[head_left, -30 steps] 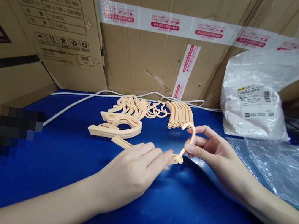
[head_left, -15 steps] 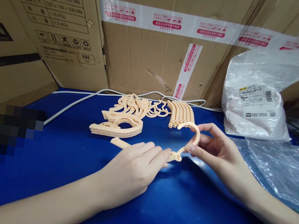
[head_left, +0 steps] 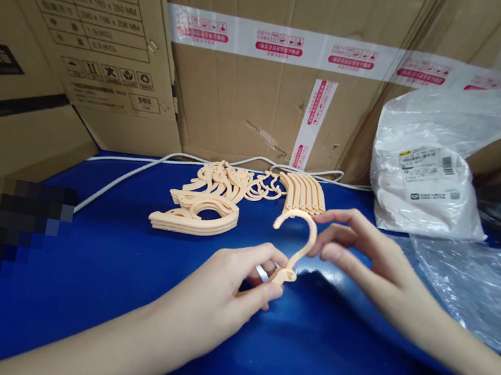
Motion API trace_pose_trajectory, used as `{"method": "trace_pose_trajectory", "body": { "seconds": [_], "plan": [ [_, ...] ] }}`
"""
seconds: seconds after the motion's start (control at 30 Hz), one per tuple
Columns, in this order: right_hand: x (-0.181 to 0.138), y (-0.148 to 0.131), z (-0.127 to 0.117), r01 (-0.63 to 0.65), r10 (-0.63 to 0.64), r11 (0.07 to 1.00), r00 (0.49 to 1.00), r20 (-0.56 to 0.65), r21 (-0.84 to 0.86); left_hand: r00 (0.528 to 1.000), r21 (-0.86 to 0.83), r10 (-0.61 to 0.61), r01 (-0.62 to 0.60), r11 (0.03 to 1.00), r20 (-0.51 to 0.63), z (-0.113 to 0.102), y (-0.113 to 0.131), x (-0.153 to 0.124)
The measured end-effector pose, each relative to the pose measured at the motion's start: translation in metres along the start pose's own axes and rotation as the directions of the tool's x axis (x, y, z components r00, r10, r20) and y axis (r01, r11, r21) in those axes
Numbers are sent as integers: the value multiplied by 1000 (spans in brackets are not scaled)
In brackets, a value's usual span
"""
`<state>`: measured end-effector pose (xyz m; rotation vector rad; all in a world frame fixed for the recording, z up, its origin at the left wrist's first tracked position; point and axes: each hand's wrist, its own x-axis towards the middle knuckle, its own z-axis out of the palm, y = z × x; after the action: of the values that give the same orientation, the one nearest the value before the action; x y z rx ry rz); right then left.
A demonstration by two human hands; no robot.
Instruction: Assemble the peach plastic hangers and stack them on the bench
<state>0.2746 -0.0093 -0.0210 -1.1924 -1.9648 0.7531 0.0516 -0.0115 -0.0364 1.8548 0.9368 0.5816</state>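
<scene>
A peach plastic hook piece stands upright over the blue table top. My left hand is closed, pinching the base of the hook between thumb and fingers. My right hand is just right of the hook, fingers loosely curved and apart, its fingertips touching the hook's curved shank. Behind them lies a stack of peach hanger bodies, several loose hooks and a row of straight peach bars.
Large cardboard boxes wall off the back and left. A white cable runs along their foot. A white plastic bag with a label and clear crumpled plastic sit at the right. A blurred patch covers the lower left.
The hook was swung from lying sideways to standing upright. My left hand has closed round its base and lifted off the long peach bar, which no longer shows. My right hand loosened its grip.
</scene>
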Motion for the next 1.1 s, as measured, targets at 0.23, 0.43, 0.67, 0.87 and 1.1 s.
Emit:
{"method": "trace_pose_trajectory", "body": {
  "seconds": [0.23,0.43,0.67,0.87,1.1],
  "plan": [
    [59,43,-57,-107,81,922,993,-84,-373,980,-505,-170,200,840,105,-1,-3,9],
    [107,92,-59,-341,303,863,940,-160,-373,974,-514,-209,226,828,92,-6,-8,14],
    [122,106,-47,-374,346,892,927,-148,-254,965,-467,-261,250,848,43,-9,-4,12],
    [120,102,-51,-417,389,905,890,-236,-80,958,-556,-280,266,787,62,-11,-3,11],
    [76,47,-46,-330,350,926,932,-94,184,957,-629,-284,258,733,61,-16,-5,11]
  ]
}}
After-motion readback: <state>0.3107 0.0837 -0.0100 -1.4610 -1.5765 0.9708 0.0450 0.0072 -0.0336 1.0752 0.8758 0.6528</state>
